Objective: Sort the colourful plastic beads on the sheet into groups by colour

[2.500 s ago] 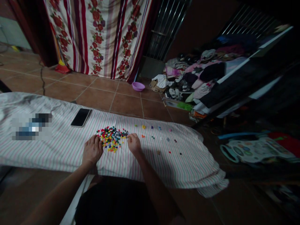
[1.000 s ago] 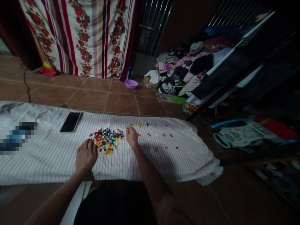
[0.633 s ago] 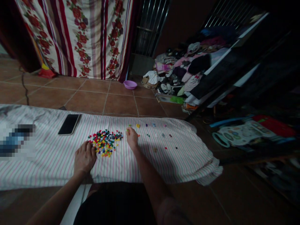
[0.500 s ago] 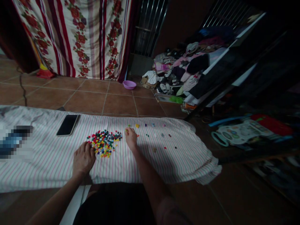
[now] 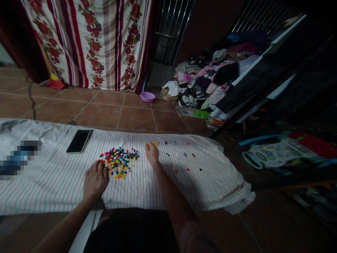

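Note:
A loose heap of small multicoloured pieces [image 5: 119, 161] lies on the striped cloth. My left hand [image 5: 96, 177] rests palm down at the heap's left edge, fingers stretched out and their tips against the nearest pieces. To the right of the heap, my right hand [image 5: 152, 154] is closed in a pinch low over the cloth. A yellowish speck shows at its fingertips, too small to make out. Just beyond it sits a little yellow group [image 5: 156, 143]. Further right are small separate groups, among them purple [image 5: 166, 142], light blue [image 5: 174, 142], pink [image 5: 186, 143] and red [image 5: 188, 169] ones.
A phone [image 5: 79, 141] lies on the striped cloth [image 5: 58, 182], left of the heap. On the tiled floor beyond stands a purple basin [image 5: 147, 97], near a pile of clothes [image 5: 202, 77]. A floral curtain [image 5: 105, 42] hangs at the back.
My right hand has shifted slightly away from the heap, and its fingertips now cover the spot where a small green piece showed. The left hand stays in place. The view has swung slightly left.

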### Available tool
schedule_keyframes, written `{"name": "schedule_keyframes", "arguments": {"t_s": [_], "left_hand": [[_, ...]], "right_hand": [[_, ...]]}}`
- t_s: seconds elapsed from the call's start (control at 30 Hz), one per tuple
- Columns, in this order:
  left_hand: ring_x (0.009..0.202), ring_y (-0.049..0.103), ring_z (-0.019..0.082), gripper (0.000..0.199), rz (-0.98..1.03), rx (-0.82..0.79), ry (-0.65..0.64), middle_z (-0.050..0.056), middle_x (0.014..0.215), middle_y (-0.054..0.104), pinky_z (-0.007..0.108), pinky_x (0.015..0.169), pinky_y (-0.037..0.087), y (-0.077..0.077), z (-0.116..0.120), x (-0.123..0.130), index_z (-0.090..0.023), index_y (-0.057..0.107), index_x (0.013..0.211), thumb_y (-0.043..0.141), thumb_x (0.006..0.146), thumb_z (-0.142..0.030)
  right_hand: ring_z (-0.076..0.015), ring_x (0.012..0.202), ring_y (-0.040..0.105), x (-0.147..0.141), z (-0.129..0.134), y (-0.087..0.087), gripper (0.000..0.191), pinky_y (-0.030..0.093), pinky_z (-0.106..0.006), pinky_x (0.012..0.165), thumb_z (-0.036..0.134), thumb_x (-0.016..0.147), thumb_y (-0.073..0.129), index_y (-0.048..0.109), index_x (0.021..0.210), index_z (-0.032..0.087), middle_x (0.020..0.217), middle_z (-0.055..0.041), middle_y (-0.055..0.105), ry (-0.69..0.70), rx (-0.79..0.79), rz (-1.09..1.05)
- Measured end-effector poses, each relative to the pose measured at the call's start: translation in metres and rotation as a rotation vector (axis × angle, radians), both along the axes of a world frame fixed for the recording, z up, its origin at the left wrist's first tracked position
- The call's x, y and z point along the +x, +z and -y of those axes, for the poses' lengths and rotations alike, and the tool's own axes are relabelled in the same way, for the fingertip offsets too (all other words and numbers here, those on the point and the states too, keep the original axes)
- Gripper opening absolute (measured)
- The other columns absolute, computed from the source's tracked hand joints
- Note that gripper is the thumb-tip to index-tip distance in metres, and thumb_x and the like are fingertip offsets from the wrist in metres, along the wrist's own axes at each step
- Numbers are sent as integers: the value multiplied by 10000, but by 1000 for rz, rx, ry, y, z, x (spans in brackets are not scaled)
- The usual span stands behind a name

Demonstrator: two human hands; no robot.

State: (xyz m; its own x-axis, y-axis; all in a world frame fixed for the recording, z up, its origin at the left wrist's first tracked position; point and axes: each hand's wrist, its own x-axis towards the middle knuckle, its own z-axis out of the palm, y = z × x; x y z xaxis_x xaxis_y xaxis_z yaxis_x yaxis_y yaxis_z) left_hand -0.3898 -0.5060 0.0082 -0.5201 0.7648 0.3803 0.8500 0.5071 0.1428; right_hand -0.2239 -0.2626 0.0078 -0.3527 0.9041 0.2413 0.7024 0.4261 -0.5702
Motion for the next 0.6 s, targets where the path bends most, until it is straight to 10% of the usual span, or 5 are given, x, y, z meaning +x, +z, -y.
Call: {"name": "schedule_keyframes", "arguments": {"t_s": [0.6], "left_hand": [[1154,540,272,368,27,5,-25,172,1281,576,406,930,405,-4,-1,-2,-111,548,1147,326,934,-314]], "right_hand": [[-148,879,623,-9,-37,2,209,425,-240,785,143,891,513,686,1000,189,951,-60,700,-62,-3,72]]}}
